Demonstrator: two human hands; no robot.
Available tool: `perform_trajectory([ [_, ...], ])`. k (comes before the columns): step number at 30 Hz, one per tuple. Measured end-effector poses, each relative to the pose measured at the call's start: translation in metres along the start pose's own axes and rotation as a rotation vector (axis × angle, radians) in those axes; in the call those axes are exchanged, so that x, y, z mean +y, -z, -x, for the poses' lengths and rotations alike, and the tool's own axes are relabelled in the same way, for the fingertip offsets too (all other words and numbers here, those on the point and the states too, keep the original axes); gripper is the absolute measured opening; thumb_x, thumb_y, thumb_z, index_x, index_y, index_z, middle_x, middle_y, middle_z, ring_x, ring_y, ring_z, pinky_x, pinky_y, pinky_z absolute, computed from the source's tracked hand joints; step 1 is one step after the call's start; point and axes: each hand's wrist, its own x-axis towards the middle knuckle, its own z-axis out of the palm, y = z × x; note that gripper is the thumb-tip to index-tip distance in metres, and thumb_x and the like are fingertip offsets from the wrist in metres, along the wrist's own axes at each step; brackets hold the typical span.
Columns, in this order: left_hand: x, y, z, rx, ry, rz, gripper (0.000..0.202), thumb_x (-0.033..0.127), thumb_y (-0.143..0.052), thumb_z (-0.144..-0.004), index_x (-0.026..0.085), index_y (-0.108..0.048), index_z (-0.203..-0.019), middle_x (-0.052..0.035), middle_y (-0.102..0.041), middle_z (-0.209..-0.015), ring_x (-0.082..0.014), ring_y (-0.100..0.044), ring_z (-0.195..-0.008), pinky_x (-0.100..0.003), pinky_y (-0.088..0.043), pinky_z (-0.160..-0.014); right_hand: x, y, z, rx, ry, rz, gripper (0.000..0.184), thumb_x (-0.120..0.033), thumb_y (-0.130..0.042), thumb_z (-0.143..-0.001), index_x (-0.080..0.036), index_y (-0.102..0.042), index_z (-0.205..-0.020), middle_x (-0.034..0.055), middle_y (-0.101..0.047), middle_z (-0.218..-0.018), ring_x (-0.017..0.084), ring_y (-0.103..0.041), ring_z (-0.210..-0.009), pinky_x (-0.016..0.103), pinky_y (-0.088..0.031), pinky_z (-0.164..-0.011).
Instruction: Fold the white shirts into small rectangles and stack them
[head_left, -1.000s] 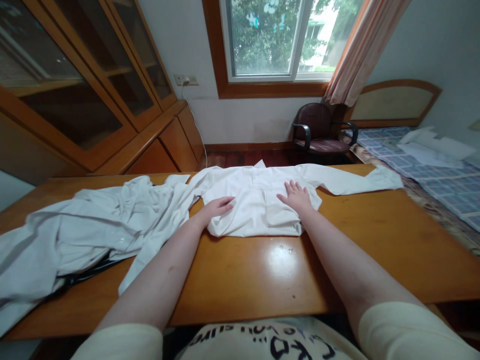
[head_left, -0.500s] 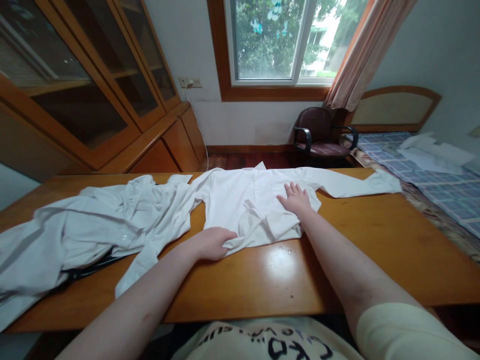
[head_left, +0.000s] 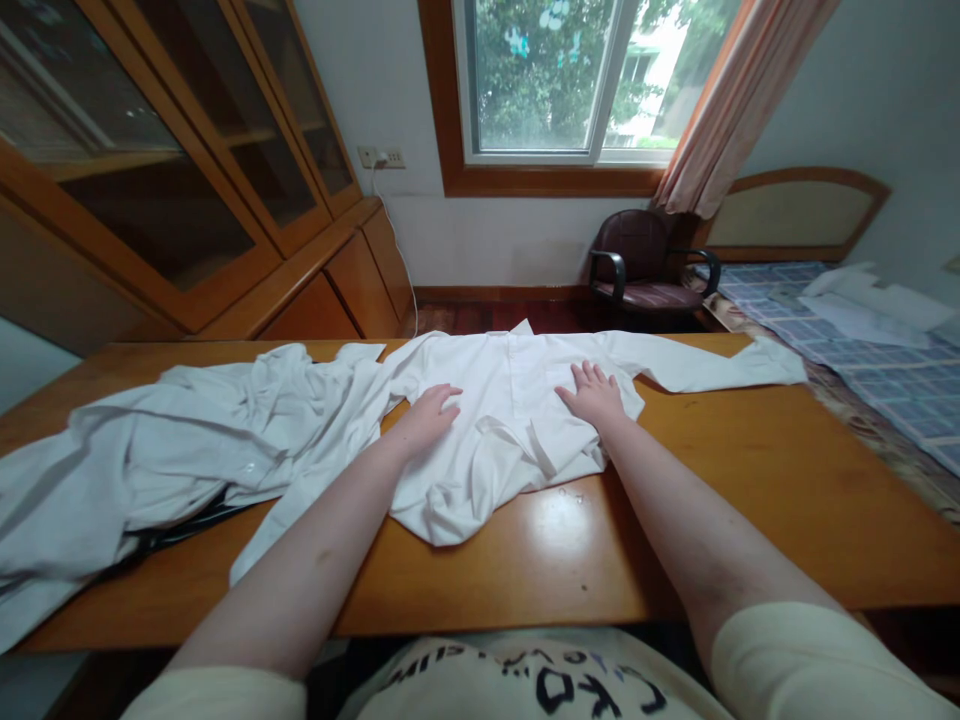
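Note:
A white long-sleeved shirt (head_left: 487,380) lies front up across the wooden table, its collar at the far edge. One sleeve stretches out to the right; the other runs towards the pile at the left. The hem is rumpled and partly folded over, and its near left corner sags towards me. My left hand (head_left: 431,415) is over the left side of the shirt's body, fingers apart and holding nothing. Flat on the right side of the chest rests my right hand (head_left: 594,395), its fingers spread.
A heap of white clothes (head_left: 202,430) covers the left of the wooden table (head_left: 750,500), with something black beneath it. Beyond the table stand a brown armchair (head_left: 645,265), a bed (head_left: 885,350) with a checked cover, and a glass-doored cabinet (head_left: 285,240).
My left hand has let go of the shirt's hem and moved up and away from me onto its body. The released corner now droops nearer to me. My right hand has stayed in place.

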Motion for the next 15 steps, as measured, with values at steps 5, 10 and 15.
perform_trajectory([
  [5, -0.038, -0.025, -0.028, 0.096, 0.125, -0.392, 0.083, 0.055, -0.052, -0.081, 0.009, -0.030, -0.146, -0.0212, -0.018, -0.156, -0.0347, -0.007, -0.145, -0.048, -0.009, -0.116, 0.000, 0.001, 0.000, 0.003, 0.002, -0.007, 0.078, -0.066, -0.025, -0.088, -0.018, -0.025, -0.150, 0.0102, -0.018, -0.158, 0.028, -0.016, -0.143, 0.052, -0.013, -0.113],
  [10, -0.080, -0.005, -0.040, 0.037, 0.221, -0.375, 0.106, 0.067, -0.048, -0.077, -0.002, -0.010, -0.149, -0.0240, -0.011, -0.156, -0.0313, -0.008, -0.145, -0.036, -0.011, -0.117, 0.001, 0.002, 0.001, -0.014, 0.022, -0.008, 0.077, -0.065, -0.027, -0.088, -0.020, -0.024, -0.150, 0.0076, -0.018, -0.158, 0.027, -0.016, -0.143, 0.050, -0.012, -0.114],
  [15, -0.069, 0.005, -0.048, 0.017, 0.292, -0.423, 0.075, 0.052, -0.032, -0.091, -0.001, -0.029, -0.144, -0.0259, -0.023, -0.152, -0.0333, -0.020, -0.143, -0.042, -0.019, -0.114, 0.001, 0.002, 0.002, -0.007, 0.028, -0.006, 0.076, -0.065, -0.027, -0.088, -0.020, -0.025, -0.150, 0.0073, -0.019, -0.158, 0.026, -0.016, -0.143, 0.049, -0.012, -0.114],
])
